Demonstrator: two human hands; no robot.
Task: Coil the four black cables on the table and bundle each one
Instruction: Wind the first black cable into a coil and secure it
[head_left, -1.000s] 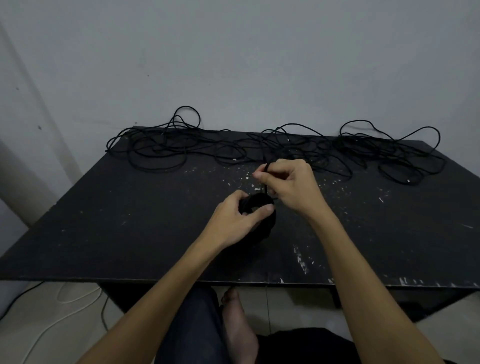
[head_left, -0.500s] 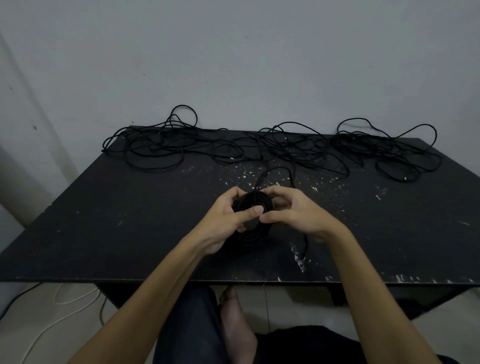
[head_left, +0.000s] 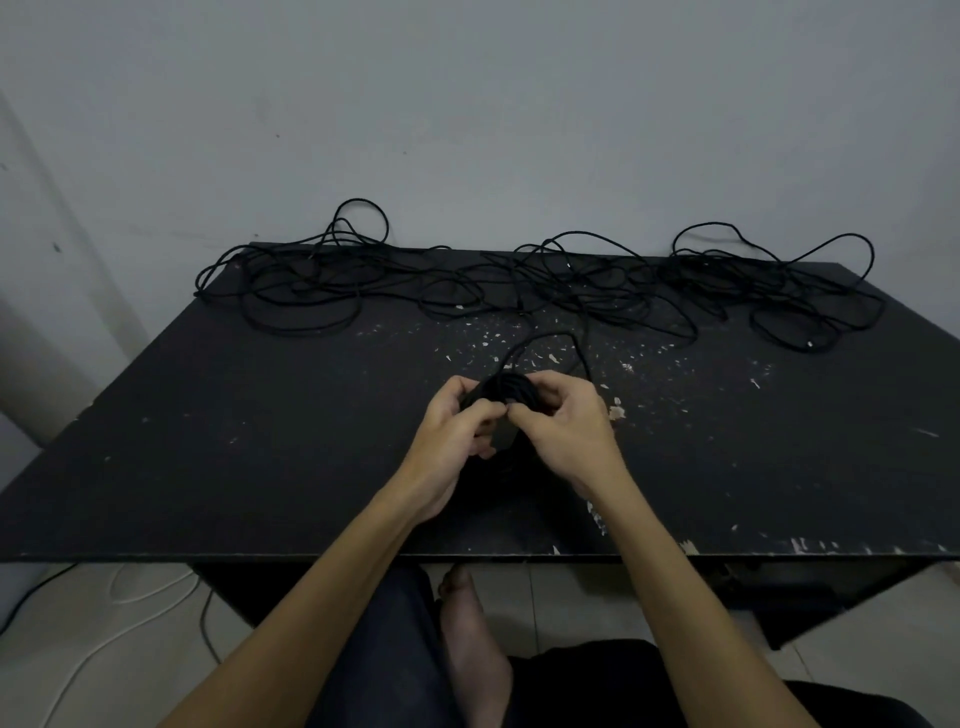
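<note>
Black bench (head_left: 260, 441): both hands pinching coil (head_left: 501, 389); I'm fearing trailing tail (head_left: 550, 340) snagging tangle (head_left: 519, 283), loops slipping.

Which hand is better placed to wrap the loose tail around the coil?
Probably the right hand: the loose black cable tail loops on its side, while the left hand grips the coiled black cable bundle.

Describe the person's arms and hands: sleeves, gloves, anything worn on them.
Both forearms are bare up to the bottom edge of the picture, with no sleeve in view. The left hand and right hand wear no gloves. No watch, bracelet or ring shows on either wrist or on the fingers that are in view.
</note>
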